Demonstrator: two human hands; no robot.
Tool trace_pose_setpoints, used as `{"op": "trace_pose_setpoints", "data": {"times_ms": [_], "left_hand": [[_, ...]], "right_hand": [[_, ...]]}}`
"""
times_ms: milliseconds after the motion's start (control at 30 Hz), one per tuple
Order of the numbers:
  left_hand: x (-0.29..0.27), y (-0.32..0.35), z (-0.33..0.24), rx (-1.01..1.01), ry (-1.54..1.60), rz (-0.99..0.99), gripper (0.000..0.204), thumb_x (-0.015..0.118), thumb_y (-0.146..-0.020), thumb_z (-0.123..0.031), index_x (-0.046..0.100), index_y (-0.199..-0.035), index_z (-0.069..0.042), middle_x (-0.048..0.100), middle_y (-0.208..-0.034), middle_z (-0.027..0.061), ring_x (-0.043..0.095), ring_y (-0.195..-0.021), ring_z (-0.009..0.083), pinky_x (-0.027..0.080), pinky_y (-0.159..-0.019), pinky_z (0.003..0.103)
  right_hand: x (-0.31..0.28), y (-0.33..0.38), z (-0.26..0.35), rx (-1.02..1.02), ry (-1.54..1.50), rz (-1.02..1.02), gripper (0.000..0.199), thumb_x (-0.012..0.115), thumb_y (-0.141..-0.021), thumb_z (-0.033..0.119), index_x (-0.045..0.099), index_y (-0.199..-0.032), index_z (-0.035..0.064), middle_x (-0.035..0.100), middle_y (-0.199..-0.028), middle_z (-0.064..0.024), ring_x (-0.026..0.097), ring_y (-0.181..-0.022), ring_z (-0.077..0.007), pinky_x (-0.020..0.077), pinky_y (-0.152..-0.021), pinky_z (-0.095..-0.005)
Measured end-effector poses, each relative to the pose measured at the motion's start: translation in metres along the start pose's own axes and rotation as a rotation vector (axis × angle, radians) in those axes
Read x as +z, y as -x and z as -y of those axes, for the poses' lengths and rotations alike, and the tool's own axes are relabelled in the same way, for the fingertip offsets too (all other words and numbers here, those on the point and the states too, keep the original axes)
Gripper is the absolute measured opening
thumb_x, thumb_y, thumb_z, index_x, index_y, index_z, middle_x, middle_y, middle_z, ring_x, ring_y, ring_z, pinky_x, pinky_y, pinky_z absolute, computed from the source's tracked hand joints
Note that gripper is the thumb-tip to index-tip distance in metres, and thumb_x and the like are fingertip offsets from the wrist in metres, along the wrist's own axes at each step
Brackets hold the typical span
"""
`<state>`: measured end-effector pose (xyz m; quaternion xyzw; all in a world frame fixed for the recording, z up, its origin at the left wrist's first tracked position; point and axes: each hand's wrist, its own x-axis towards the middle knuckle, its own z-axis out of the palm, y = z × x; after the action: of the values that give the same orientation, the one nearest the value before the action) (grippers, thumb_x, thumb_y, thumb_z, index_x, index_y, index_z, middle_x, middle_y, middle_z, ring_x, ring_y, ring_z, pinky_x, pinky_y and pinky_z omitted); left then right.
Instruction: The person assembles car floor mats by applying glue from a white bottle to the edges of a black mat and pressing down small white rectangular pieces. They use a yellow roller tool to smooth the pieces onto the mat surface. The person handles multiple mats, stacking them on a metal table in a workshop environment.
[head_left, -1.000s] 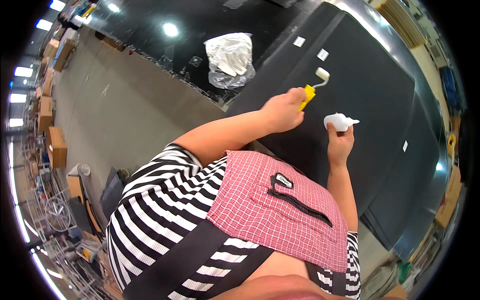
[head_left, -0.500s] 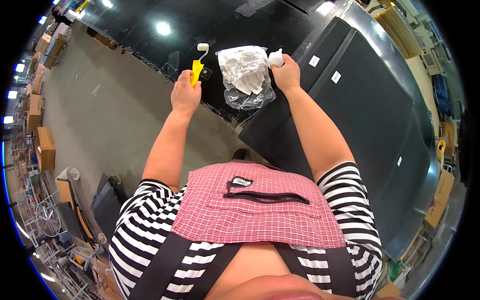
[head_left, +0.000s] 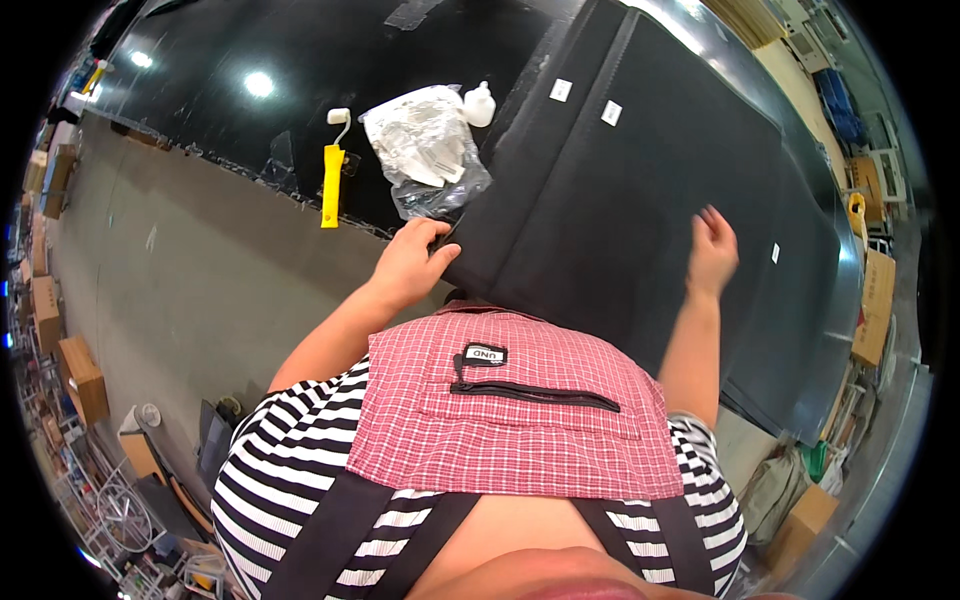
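Observation:
My left hand is at the near-left corner of the stacked black sheets. Its thumb and fingers are apart, and the fingertips meet the sheet's edge. Over the right part of the same sheets is my right hand, fingers loosely stretched, a little blurred, and holding nothing I can see. A small paint roller with a yellow handle and white head lies on the black table. Beside it is a clear plastic bag with white contents. A white squeeze bottle stands against the bag's far right side.
White labels are stuck on the black sheets. Cardboard boxes and metal frames stand along the grey floor at the left. More boxes line the right side. A yellow-handled tool rests at the table's far left.
Both hands have let go: the left of the roller, the right of the bottle, and these now rest on the table. My left hand came nearer to the sheet corner; my right swung right.

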<state>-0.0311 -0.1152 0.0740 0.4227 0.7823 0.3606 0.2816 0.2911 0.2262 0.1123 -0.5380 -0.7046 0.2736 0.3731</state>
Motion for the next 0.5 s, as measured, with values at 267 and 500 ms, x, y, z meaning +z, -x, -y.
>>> {"op": "trace_pose_setpoints", "data": {"times_ms": [267,500], "left_hand": [[0.031,-0.038,-0.023,-0.316,0.450,0.229,0.076,0.079,-0.086,-0.040,0.051,-0.133,0.013,0.062,-0.126,0.0224,0.063,-0.111,0.0258,0.050,-0.096,0.037],[0.023,-0.059,-0.014,-0.537,0.811,0.461,0.078,0.068,-0.094,-0.049,0.048,-0.143,0.007,0.060,-0.136,0.0197,0.060,-0.123,0.0276,0.048,-0.105,0.040]], "right_hand": [[-0.223,0.060,-0.172,0.638,0.314,0.003,0.091,0.086,-0.078,0.046,0.049,-0.139,-0.0101,0.055,-0.139,-0.0255,0.053,-0.130,-0.0331,0.0407,-0.110,-0.0411],[-0.243,0.039,-0.156,0.952,-0.226,0.259,0.091,0.080,-0.081,0.051,0.047,-0.142,-0.0087,0.052,-0.145,-0.0223,0.048,-0.136,-0.0332,0.0344,-0.115,-0.0422]]}}
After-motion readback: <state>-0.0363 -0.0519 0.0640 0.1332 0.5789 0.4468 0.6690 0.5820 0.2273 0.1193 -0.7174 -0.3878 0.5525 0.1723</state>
